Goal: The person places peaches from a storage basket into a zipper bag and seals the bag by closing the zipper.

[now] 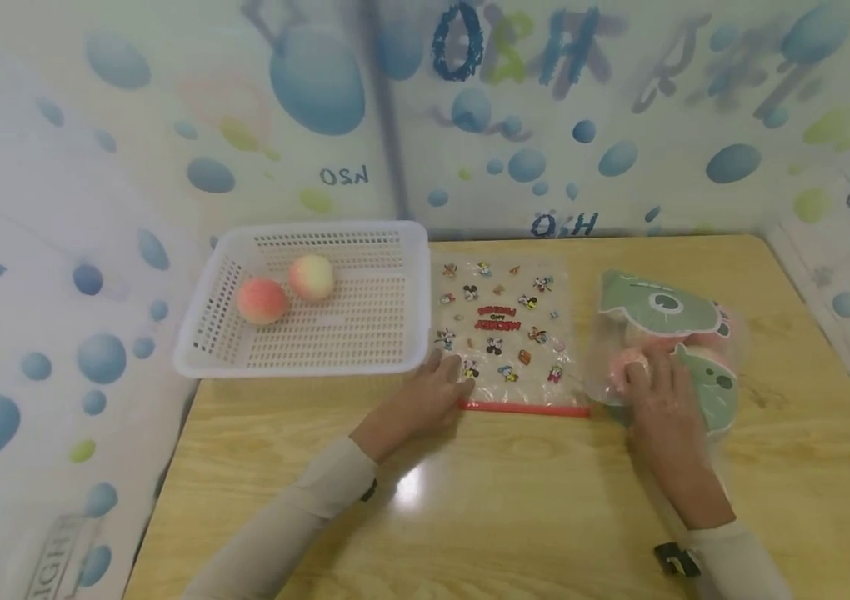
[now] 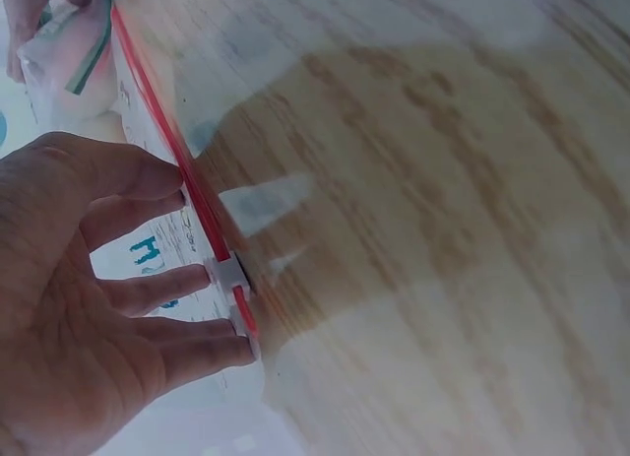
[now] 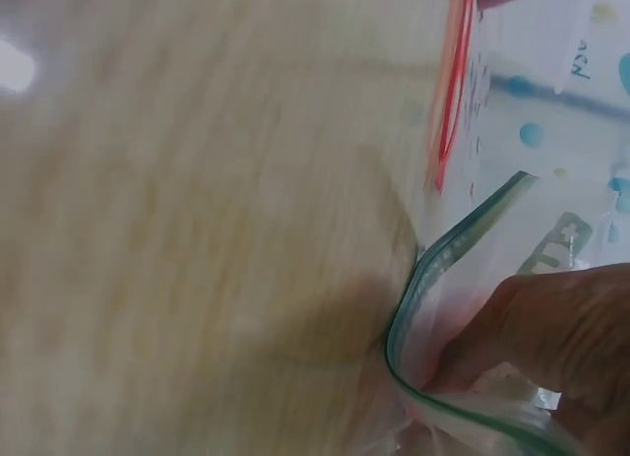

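My left hand lies at the near left corner of a clear zip bag printed with cartoon figures. Its thumb and spread fingers touch the red zip edge, by the white slider. On the right, my right hand reaches into the mouth of a green-printed clear zip bag. Its fingers curl against a pink peach; film partly hides their tips. The thumb sits behind the bag's green zip strip. More pinkish round shapes show through this bag.
A white perforated plastic basket stands at the back left, beside the cartoon bag. Two peaches, one redder and one paler, lie in its left half. Walls patterned with blue drops enclose the wooden table behind and at the sides.
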A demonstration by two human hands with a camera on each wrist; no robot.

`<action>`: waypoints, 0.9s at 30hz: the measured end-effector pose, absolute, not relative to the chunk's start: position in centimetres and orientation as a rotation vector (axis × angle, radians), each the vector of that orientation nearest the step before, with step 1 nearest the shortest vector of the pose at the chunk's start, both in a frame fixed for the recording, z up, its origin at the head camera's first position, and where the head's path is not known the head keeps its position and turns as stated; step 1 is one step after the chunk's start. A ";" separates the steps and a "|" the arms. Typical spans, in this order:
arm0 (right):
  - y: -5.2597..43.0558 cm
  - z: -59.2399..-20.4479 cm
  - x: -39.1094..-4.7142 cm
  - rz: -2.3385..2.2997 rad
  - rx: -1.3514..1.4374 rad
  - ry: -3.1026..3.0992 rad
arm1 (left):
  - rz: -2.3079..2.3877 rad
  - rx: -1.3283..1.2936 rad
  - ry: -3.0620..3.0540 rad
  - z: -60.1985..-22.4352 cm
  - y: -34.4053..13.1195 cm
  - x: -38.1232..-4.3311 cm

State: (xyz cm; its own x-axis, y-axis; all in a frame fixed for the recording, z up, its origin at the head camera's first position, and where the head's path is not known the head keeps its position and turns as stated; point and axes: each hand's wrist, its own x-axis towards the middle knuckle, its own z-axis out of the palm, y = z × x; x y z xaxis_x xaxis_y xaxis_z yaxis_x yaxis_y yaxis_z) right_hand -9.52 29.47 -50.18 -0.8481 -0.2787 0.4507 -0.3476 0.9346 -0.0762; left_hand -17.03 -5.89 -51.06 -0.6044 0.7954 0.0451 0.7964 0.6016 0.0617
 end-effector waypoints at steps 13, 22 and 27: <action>33.8 -50.3 -13.7 0.255 0.470 -2.671 | -0.077 -1.386 -2.800 -48.9 -5.5 -16.2; 35.7 -50.1 -15.0 0.342 0.423 -2.658 | 0.054 -1.308 -2.829 -49.3 -4.3 -16.1; 34.4 -50.8 -13.7 0.385 0.517 -2.593 | 0.093 -1.262 -2.881 -50.1 -4.5 -14.8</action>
